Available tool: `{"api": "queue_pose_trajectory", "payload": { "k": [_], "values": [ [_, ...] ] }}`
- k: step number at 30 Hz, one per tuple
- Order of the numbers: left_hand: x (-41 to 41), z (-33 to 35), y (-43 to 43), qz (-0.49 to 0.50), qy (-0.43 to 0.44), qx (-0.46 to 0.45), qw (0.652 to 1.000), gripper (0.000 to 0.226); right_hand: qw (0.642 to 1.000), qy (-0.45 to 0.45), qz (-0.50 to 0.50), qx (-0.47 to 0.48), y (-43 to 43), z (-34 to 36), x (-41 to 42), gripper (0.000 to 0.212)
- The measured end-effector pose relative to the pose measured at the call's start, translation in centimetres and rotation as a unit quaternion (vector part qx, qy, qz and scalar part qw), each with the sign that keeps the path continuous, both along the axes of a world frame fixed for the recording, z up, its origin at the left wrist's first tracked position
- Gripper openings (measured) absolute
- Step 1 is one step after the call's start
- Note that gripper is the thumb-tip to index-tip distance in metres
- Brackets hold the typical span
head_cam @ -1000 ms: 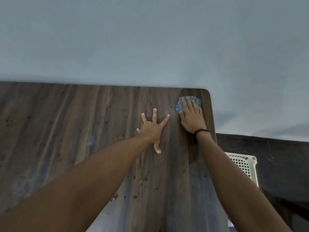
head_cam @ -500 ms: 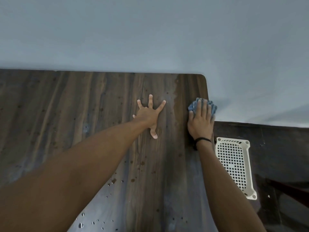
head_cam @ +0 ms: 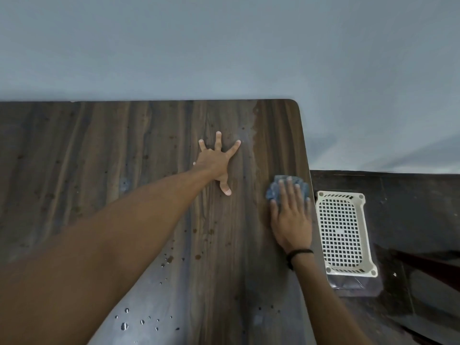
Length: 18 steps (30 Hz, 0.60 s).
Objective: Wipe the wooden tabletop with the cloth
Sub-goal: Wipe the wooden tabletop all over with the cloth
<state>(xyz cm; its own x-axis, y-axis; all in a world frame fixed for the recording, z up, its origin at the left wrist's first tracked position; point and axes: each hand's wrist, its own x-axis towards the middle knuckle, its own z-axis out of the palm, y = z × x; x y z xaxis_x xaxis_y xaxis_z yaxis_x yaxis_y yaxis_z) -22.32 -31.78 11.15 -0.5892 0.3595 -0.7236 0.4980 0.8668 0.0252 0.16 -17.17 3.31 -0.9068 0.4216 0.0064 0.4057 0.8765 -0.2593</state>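
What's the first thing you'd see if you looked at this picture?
Two hands lie on the dark wooden tabletop: the left hand spread flat toward the far side, the right hand pressing a blue cloth by the right edge. A white holed basket sits lower down, just past that edge.

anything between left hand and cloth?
Only bare tabletop lies between the left hand and the cloth; no object there. The head view shows it.
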Motion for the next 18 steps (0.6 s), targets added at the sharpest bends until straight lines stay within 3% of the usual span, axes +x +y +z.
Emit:
{"api": "queue_pose_trajectory", "payload": {
  "k": [2,3,7,8,11,12,15,16,18],
  "values": [
    [-0.1,0.0,0.1,0.003,-0.006,0.003,1.000,0.156,0.986,0.005,-0.165,-0.020,-0.1,0.2,-1.1,0.061],
    [-0.1,0.0,0.0,0.006,-0.009,0.003,1.000,0.156,0.984,-0.007,-0.175,-0.030,-1.2,0.4,-1.7,0.061],
    [1.3,0.2,-1.1,0.015,-0.013,0.039,0.999,0.147,0.994,-0.021,0.107,-0.003,-2.2,-0.1,1.5,0.059],
    [2.0,0.4,-1.6,0.019,-0.025,0.041,0.999,0.144,0.995,-0.021,0.098,0.006,-0.7,-0.1,1.9,0.059],
    [5.2,0.7,-3.2,0.015,-0.068,0.017,0.997,0.145,0.995,-0.026,-0.086,-0.035,0.8,0.5,1.0,0.061],
    [6.3,0.7,-3.7,0.018,-0.079,0.012,0.997,0.146,0.995,-0.040,-0.084,-0.047,-0.2,0.6,1.0,0.061],
    [9.6,-0.3,-4.6,0.034,-0.100,0.018,0.994,0.150,0.990,-0.046,0.132,-0.028,-1.0,0.6,4.3,0.060],
    [10.5,-0.7,-4.9,0.036,-0.096,0.021,0.995,0.151,0.986,-0.046,0.159,-0.019,0.3,0.8,5.2,0.060],
    [11.3,-1.2,-5.3,0.038,-0.074,0.025,0.996,0.152,0.997,-0.041,0.060,-0.015,2.3,0.8,4.8,0.061]
  ]
}}
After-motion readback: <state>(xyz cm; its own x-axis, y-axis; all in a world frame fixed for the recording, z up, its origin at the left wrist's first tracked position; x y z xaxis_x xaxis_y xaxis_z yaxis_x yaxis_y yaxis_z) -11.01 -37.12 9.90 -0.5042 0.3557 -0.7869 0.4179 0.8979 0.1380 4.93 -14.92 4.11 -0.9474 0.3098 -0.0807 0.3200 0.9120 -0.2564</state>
